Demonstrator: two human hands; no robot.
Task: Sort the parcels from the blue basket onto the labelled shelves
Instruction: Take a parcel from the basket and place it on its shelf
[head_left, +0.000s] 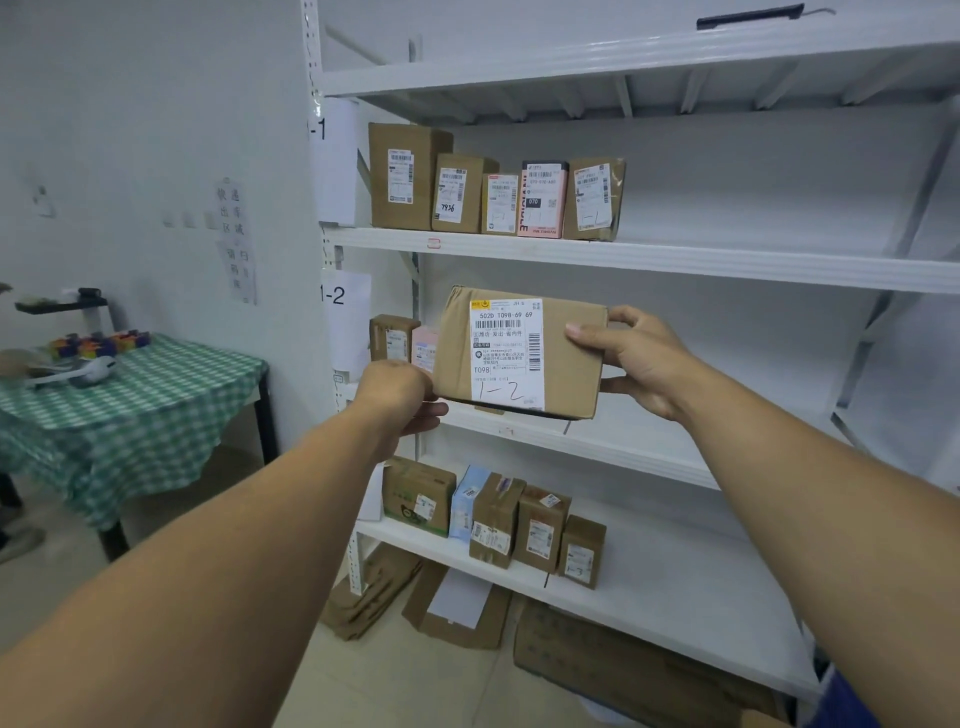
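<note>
A white-walled room (130, 130) holds a white metal shelving unit (649, 260) straight ahead of both hands, and a bench covered with a green-and-white checked cloth (130, 405) stands well to the left of the left hand (400, 395), carrying small coloured items too blurred to name. The left hand grips the lower left corner of a brown cardboard parcel with a white shipping label marked "1-2" by hand (519, 353), its fingers curled underneath. The right hand (634, 358) clamps the parcel's right edge, thumb on the front face and fingers behind. The parcel sits between the two hands, upright, in front of the middle shelf board (649, 441); whether it touches the board cannot be told. A white paper sign reading "1-2" (343, 312) hangs on the upright just above the left hand. Two small parcels (395, 338) stand on that shelf directly behind the left hand. Above both hands, a row of five parcels (493, 197) stands on the upper shelf; below them, a second row of boxes (493, 519) fills the lower shelf's left end. Flattened brown cardboard (457, 608) lies on the floor beneath.
</note>
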